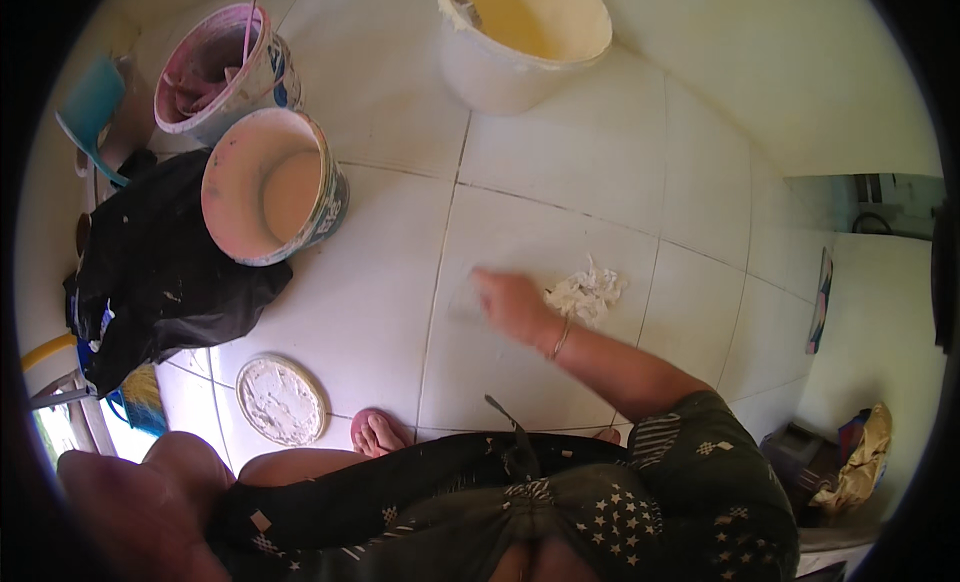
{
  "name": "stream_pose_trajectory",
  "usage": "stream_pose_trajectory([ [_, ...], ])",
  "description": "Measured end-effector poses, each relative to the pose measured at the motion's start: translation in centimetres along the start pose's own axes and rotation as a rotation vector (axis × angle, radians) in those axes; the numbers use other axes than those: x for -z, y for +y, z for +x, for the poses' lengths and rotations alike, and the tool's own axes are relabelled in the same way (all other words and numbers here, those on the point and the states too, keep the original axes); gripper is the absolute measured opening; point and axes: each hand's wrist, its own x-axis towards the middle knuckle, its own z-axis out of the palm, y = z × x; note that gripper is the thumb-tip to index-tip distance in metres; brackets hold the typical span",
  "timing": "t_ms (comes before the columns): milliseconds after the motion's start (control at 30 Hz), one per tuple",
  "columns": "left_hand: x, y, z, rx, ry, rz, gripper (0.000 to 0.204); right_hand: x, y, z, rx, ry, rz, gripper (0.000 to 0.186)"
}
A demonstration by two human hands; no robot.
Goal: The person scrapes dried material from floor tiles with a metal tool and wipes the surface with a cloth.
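My right hand [515, 304] reaches out low over the white tiled floor [560, 202], blurred by motion. Its fingers look closed, and a faint smeared shape shows beside the fingertips, too blurred to name. Right of that hand lies a small heap of crumpled white scraps [588, 294], close to the wrist, which wears a thin bracelet. At the lower left only bare skin of my left side is seen; no left hand or fingers can be made out. A round lid [281, 400] smeared with white paste lies on the floor near my left foot.
An open paint bucket [285, 202] stands at the left, before a pink-stained bucket [205, 77] holding a stick. A large cream tub [525, 67] stands far off. A black plastic bag [170, 282] and a blue dipper [92, 107] are at the left; a wall bounds the right.
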Motion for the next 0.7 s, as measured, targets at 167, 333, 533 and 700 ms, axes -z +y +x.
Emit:
stream_pose_trajectory([
  [167, -2.5, -4.4, 0.5, 0.195, -0.144, -0.023, 0.032, 5.2, 3.0, 4.1, -0.183, 0.196, 0.025, 0.029],
  [333, -9.6, -12.3, -5.7, 0.687, -0.283, -0.206, 0.049, 3.7, 3.6, 4.4, -0.14, 0.067, -0.08, 0.032],
  [533, -16.8, -15.7, -13.1, 0.83, -1.013, 0.578, 0.111, 9.0, 2.5, 10.2, -0.442, 0.411, 0.061, 0.025],
  [700, -17.8, -16.6, -12.4, 0.88, -1.226, 0.511, 0.126, 1.7, 4.4, 10.9, -0.289, 0.376, -0.097, 0.034],
])
